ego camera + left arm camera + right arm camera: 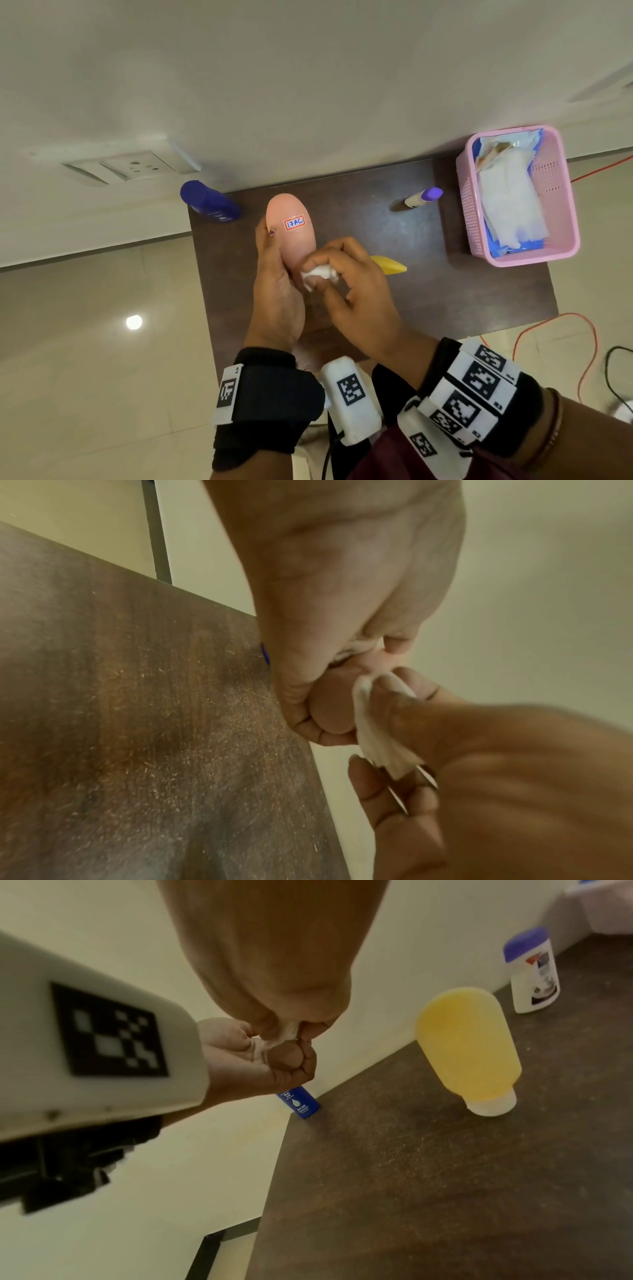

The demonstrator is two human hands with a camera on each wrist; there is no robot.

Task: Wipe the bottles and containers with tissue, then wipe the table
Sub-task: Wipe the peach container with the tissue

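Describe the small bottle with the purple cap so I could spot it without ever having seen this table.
Start at the pink basket on the far right of the dark table. Just to its left, near the wall, a small white bottle stands alone, untouched. Its purple cap marks it out: the other bottles are all blue, yellow or peach.

Dim, soft light; wrist views seemingly blurred.

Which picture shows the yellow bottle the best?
The right wrist view: the whole yellow bottle shows there, standing cap-down on the table. The head view shows only its yellow tip past the right hand. The left wrist view does not show it.
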